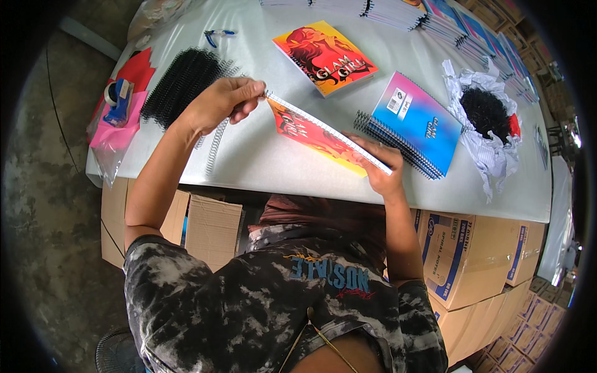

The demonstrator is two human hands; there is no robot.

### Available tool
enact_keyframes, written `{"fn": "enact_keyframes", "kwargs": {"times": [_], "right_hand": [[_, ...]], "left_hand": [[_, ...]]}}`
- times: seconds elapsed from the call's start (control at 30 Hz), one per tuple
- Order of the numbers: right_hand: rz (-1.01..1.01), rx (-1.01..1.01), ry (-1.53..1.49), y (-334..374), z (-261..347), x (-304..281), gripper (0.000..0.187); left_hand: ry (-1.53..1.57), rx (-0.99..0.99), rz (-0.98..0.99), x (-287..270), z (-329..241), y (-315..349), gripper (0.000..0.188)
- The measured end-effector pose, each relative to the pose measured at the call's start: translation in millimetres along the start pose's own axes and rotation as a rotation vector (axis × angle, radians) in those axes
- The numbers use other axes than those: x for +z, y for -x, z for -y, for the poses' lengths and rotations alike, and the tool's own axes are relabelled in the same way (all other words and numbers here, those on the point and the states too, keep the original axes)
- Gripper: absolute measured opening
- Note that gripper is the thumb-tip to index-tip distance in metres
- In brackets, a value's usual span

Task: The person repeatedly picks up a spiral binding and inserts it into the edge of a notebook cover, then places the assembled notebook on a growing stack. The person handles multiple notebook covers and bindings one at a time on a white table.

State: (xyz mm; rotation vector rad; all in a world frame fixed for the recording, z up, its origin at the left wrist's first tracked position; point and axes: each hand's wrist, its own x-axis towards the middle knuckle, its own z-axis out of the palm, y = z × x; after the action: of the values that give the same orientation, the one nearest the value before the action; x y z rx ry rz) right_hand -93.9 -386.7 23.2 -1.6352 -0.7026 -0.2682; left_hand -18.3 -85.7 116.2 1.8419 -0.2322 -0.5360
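A red, orange and yellow notebook (305, 133) is held tilted above the table's near side, its punched white page edge facing up. My right hand (382, 163) grips its lower right end, thumb on one face and fingers on the other. At the opposite corner my left hand (231, 99) pinches the end of a black spiral coil (267, 94) with thumb and forefinger. The other left fingers curl beneath. How far the coil runs through the holes is hard to make out. Loose black coils (186, 84) lie in a pile beside my left hand, with a single coil (216, 146) nearer me.
Beyond the held notebook lies another red-yellow notebook (323, 56). To the right are stacked blue-pink notebooks (416, 121) and a crumpled white wrapper (497, 158) around black coils. Blue-handled pliers (217, 36) and a tape dispenser (119, 102) lie left. Cardboard boxes (463, 255) stand below the table.
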Motion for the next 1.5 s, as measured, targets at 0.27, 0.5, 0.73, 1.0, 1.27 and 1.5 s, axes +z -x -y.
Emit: {"fn": "enact_keyframes", "kwargs": {"times": [0.27,0.5,0.73,1.0,1.27,1.5], "right_hand": [[-0.104,0.173,-0.086,5.6,2.5,8.4,0.026],[-0.078,0.072,0.155,9.2,2.7,15.8,0.039],[-0.147,-0.014,0.182,15.2,3.2,24.0,0.037],[-0.118,-0.173,0.191,13.4,14.5,32.7,0.032],[-0.066,-0.263,0.253,9.5,9.5,26.9,0.037],[-0.092,-0.241,0.263,21.9,12.1,28.5,0.032]], "left_hand": [[-1.019,0.45,0.104,-3.5,-24.9,9.1,0.035],[-1.356,0.517,-0.047,14.6,-34.4,10.7,0.026],[-1.253,0.886,-0.599,35.8,20.4,-3.3,0.069],[-1.222,1.019,-0.664,50.1,80.6,-13.5,0.102],[-0.997,1.336,-0.912,14.3,63.8,-33.0,0.107],[-1.097,1.385,-0.446,85.5,110.9,12.9,0.098]]}}
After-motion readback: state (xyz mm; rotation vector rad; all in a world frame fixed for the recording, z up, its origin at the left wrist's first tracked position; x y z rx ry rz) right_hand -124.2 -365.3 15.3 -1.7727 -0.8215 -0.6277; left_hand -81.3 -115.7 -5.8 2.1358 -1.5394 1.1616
